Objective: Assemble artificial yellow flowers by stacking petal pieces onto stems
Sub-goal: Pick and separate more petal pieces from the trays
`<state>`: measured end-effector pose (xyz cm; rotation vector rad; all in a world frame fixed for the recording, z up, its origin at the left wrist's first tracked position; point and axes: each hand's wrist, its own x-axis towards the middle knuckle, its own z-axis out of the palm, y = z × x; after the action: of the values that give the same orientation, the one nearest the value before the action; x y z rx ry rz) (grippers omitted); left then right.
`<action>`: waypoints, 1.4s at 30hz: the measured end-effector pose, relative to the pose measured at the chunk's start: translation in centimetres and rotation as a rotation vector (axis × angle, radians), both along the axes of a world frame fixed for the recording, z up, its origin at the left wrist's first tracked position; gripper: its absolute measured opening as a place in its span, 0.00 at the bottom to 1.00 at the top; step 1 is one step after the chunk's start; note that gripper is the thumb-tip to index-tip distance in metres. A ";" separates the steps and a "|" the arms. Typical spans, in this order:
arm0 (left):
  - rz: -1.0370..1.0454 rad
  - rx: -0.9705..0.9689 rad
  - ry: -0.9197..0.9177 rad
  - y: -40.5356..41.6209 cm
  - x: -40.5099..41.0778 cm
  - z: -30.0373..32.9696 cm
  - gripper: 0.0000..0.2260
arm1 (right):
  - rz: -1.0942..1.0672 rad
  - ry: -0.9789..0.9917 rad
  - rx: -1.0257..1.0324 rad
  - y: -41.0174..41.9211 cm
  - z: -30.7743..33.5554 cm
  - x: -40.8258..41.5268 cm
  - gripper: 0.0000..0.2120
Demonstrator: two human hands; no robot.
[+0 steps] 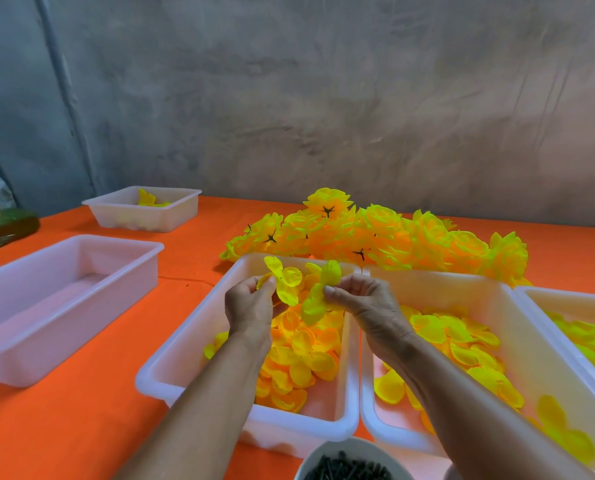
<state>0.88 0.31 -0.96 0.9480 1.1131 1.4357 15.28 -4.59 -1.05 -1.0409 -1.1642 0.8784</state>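
Both hands hover over a white tray holding many loose yellow-orange petal pieces. My left hand pinches a yellow petal piece with several lobes. My right hand pinches another yellow petal piece just beside it; the two pieces nearly touch. A white bowl of dark stems sits at the bottom edge. No stem shows in either hand.
A pile of finished yellow flowers lies behind the trays. Two more petal trays stand to the right. An empty white tray and a smaller one sit left on the orange table.
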 end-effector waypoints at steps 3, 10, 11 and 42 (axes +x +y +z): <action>0.002 -0.010 -0.010 0.1 0.0 -0.1 0.06 | 0.034 -0.025 0.014 -0.2 0.0 -0.1 0.07; 0.006 -0.002 -0.027 0.5 0.0 -0.2 0.05 | 0.204 -0.184 -0.039 -0.7 0.2 -0.1 0.05; 0.011 0.000 -0.026 0.5 0.1 -0.2 0.05 | 0.234 -0.196 -0.058 -0.7 0.2 -0.1 0.05; -0.077 -0.106 0.156 1.0 0.0 -1.3 0.08 | 0.219 -0.619 -0.153 -1.5 1.1 -1.0 0.04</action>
<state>0.92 1.28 -2.27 1.0300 1.2411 1.2452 14.23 -6.05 0.09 -1.3829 -1.7746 0.8471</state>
